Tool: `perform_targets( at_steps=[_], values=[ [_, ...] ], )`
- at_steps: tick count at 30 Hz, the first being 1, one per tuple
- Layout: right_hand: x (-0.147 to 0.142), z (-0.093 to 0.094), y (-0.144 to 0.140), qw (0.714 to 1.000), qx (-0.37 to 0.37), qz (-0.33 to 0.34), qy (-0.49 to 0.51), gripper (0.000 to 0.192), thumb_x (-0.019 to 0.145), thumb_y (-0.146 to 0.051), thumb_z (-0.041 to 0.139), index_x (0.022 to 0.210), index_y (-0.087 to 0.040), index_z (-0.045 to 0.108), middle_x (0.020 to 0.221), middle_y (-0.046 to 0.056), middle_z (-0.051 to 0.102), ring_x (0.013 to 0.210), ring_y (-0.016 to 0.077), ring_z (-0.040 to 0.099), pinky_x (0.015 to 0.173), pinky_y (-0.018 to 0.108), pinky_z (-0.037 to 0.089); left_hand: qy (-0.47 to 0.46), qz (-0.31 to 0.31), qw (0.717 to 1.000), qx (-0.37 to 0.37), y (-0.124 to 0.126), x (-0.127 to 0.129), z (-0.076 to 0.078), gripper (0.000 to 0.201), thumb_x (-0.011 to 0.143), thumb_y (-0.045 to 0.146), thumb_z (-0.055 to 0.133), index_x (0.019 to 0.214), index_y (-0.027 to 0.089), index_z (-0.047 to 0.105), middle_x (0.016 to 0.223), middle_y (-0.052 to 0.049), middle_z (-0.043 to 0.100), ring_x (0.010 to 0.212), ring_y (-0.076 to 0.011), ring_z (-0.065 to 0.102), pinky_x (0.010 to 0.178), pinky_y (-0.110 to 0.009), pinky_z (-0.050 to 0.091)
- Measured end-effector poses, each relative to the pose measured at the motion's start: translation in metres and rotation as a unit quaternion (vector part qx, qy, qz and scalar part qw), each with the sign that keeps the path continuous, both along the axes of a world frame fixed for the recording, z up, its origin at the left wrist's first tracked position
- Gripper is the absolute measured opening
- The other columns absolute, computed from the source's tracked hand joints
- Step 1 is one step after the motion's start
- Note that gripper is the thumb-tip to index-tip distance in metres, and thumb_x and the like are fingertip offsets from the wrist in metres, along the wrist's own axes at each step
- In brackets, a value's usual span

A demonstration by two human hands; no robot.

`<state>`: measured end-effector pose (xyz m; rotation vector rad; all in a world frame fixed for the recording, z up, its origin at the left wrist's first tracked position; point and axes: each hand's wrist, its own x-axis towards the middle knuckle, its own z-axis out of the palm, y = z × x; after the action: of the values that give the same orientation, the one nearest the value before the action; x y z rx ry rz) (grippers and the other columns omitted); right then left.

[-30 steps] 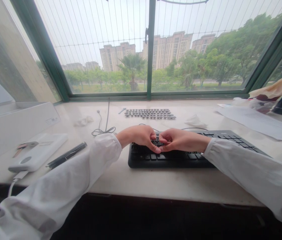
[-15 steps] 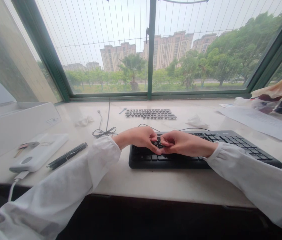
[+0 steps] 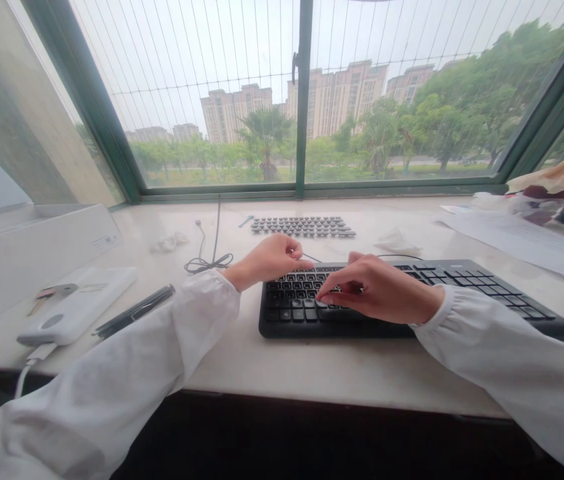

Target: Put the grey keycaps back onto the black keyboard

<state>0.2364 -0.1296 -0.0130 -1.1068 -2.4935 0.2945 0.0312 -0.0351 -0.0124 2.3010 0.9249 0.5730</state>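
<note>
A black keyboard [image 3: 302,328] lies in front of me, with many key sockets in its main block bare of caps. Caps still sit on its front-left row and on the number pad. Over the keyboard's upper left edge is my left hand [image 3: 271,259], fingers curled and closed; whatever they may hold is hidden. My right hand [image 3: 385,288] rests lower over the middle, thumb and index tips close together at the front rows. Anything between those tips is too small to make out. Behind the keyboard, loose keycaps [image 3: 305,227] stand in neat rows.
A small blue tool [image 3: 246,221] lies beside the keycaps. On the left are a coiled cable [image 3: 209,264], a dark pen-like item [image 3: 135,311], a white power bank [image 3: 69,320], a key [image 3: 45,298] and a white box [image 3: 42,260]. Papers [image 3: 527,243] lie right, below the window.
My hands, which met over the keyboard, have parted. The left hand has moved up and left; the right hand has shifted slightly right, fingertips now at the front rows.
</note>
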Motion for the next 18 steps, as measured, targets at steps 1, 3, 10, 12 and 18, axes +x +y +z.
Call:
perform_targets(
  at_steps=[1,3,10,12,18],
  values=[
    [0.0012,0.0002,-0.0008,0.999,0.029,0.034,-0.022,0.023,0.091,-0.036,0.056,0.093,-0.023,0.075,0.058,-0.002,0.061,0.051,0.0085,0.046,0.066,0.029,0.031,0.0,0.001,1.0,0.0,0.0005,0.0003,-0.0013,0.05,0.071,0.045,0.066,0.058,0.02,0.025,0.054,0.007,0.022,0.051,-0.008,0.021,0.05,-0.026,0.016],
    [0.004,0.0014,-0.002,0.992,0.066,0.085,-0.06,0.025,0.094,-0.031,0.052,0.101,-0.023,0.074,0.058,-0.001,0.063,0.052,0.0085,0.049,0.069,0.03,0.029,0.004,-0.001,1.0,0.001,0.0011,0.0008,-0.0034,0.048,0.072,0.043,0.066,0.058,0.019,0.026,0.054,0.007,0.022,0.051,-0.0078,0.021,0.05,-0.026,0.017],
    [0.0064,0.0004,-0.0047,0.988,0.078,0.105,-0.083,0.032,0.096,-0.03,0.046,0.092,-0.018,0.076,0.05,0.0,0.057,0.048,0.0095,0.048,0.065,0.03,0.027,0.01,0.02,0.999,0.031,0.0042,0.0003,-0.0073,0.041,0.072,0.037,0.064,0.055,0.019,0.031,0.052,0.007,0.028,0.052,-0.0082,0.027,0.052,-0.027,0.022],
    [0.006,-0.0017,-0.0044,0.988,0.084,0.105,-0.075,0.031,0.095,-0.029,0.047,0.095,-0.018,0.076,0.05,0.0,0.058,0.048,0.0095,0.049,0.065,0.03,0.027,0.013,0.036,0.998,0.057,0.0049,0.0005,-0.0072,0.038,0.072,0.035,0.062,0.054,0.018,0.034,0.051,0.006,0.03,0.052,-0.0084,0.028,0.053,-0.027,0.023],
    [0.0048,-0.0042,-0.0042,0.99,0.1,0.093,-0.046,0.028,0.093,-0.028,0.051,0.091,-0.019,0.077,0.051,0.0,0.061,0.047,0.0092,0.05,0.066,0.031,0.03,0.026,0.066,0.99,0.12,0.0063,0.001,-0.0089,0.03,0.072,0.029,0.059,0.053,0.018,0.038,0.049,0.005,0.038,0.051,-0.0089,0.033,0.054,-0.027,0.027]
  ],
)
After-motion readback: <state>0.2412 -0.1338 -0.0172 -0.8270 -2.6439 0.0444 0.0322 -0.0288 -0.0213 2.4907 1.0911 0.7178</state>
